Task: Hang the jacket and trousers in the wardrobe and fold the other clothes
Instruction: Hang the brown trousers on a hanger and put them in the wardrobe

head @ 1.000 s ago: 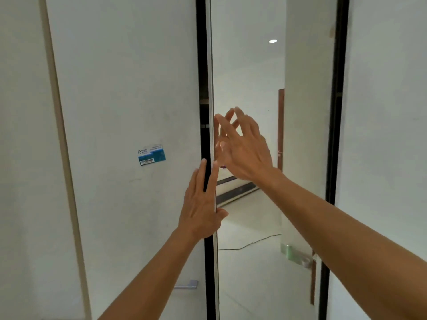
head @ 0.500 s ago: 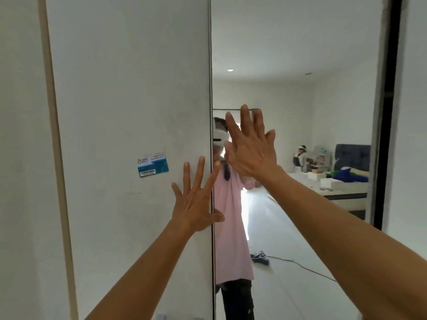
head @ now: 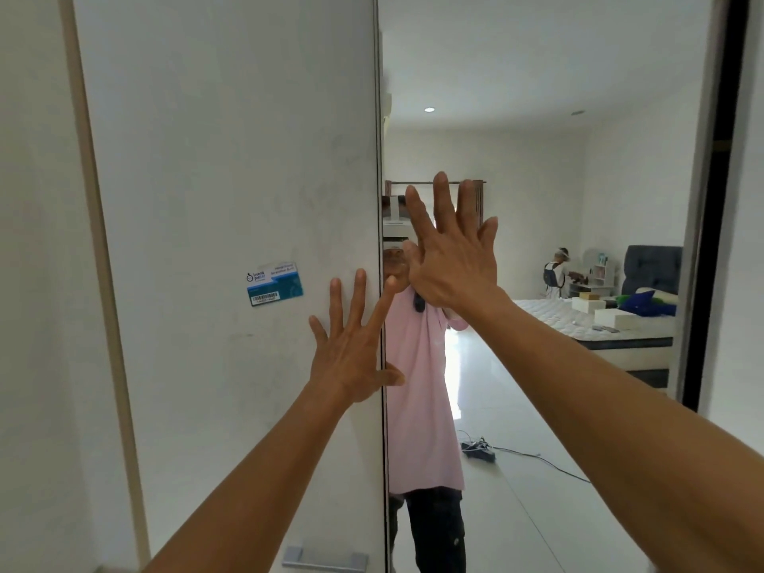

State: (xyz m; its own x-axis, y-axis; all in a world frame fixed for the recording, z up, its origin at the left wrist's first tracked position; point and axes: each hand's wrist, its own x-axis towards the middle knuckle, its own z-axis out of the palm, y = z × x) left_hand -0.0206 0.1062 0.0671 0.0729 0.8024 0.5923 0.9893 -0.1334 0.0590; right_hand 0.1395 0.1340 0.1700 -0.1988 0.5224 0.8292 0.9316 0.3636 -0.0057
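I note my left hand [head: 351, 357] flat and spread on the white wardrobe door [head: 231, 200] at its right edge, near the blue sticker [head: 275, 284], my right hand [head: 450, 258] spread wide on the mirrored door [head: 558, 179], which now reflects more room and a bed [head: 587, 324] than a second ago.

Home bedroom, white wardrobe door [head: 231, 200], mirrored door [head: 537, 117] reflecting a bed [head: 578, 320]
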